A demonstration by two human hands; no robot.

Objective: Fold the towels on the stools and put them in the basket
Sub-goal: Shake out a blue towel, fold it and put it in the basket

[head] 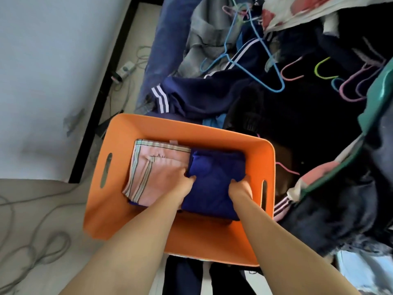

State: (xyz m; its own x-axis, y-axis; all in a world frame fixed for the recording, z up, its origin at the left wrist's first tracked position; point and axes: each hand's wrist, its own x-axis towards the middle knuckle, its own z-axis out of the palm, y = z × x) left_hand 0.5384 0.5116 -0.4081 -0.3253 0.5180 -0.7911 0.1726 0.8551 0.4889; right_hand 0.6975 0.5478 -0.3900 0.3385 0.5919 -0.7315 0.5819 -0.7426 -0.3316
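Note:
An orange basket with slot handles stands below me. Inside on the left lies a folded pink towel with striped edges. Beside it on the right sits a folded dark blue towel. My left hand grips the blue towel's left edge, fingers tucked between the two towels. My right hand grips its right edge, down against the basket's right wall. Another blue cloth edge peeks from under the pink towel.
A heap of dark clothes and coloured hangers lies beyond and right of the basket. A power strip and cables lie on the floor at left, by a white wall.

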